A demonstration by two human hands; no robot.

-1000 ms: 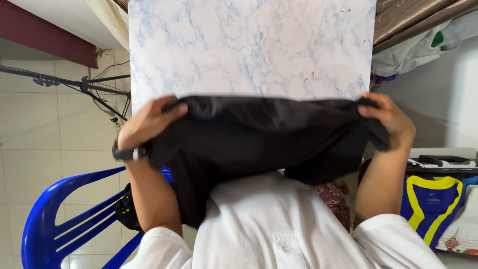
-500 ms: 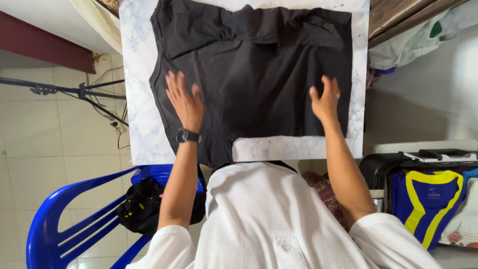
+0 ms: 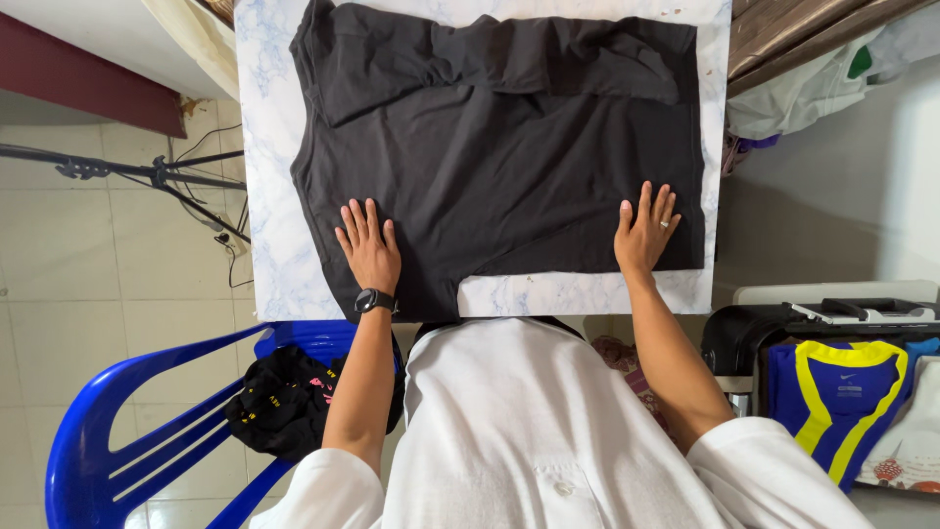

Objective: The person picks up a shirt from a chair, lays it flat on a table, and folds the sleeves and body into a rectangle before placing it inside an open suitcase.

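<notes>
Pressing flat, fingers spread: left hand (image 3: 370, 250) and right hand (image 3: 643, 233) on creased black shirt (image 3: 509, 147), marble-patterned table (image 3: 269, 196).

Head view, straight down, close

Black shirt (image 3: 509, 147) flat on table (image 3: 269, 196)

A white short-sleeved shirt (image 3: 529, 431) is being worn, its sleeves ending above the elbows, with a small white button (image 3: 562, 487) being shown at the front. A black wristwatch (image 3: 373, 300) with a round dark face is being worn on the left wrist. A thin silver ring (image 3: 664, 223) is being worn on one finger of the right hand.
</notes>
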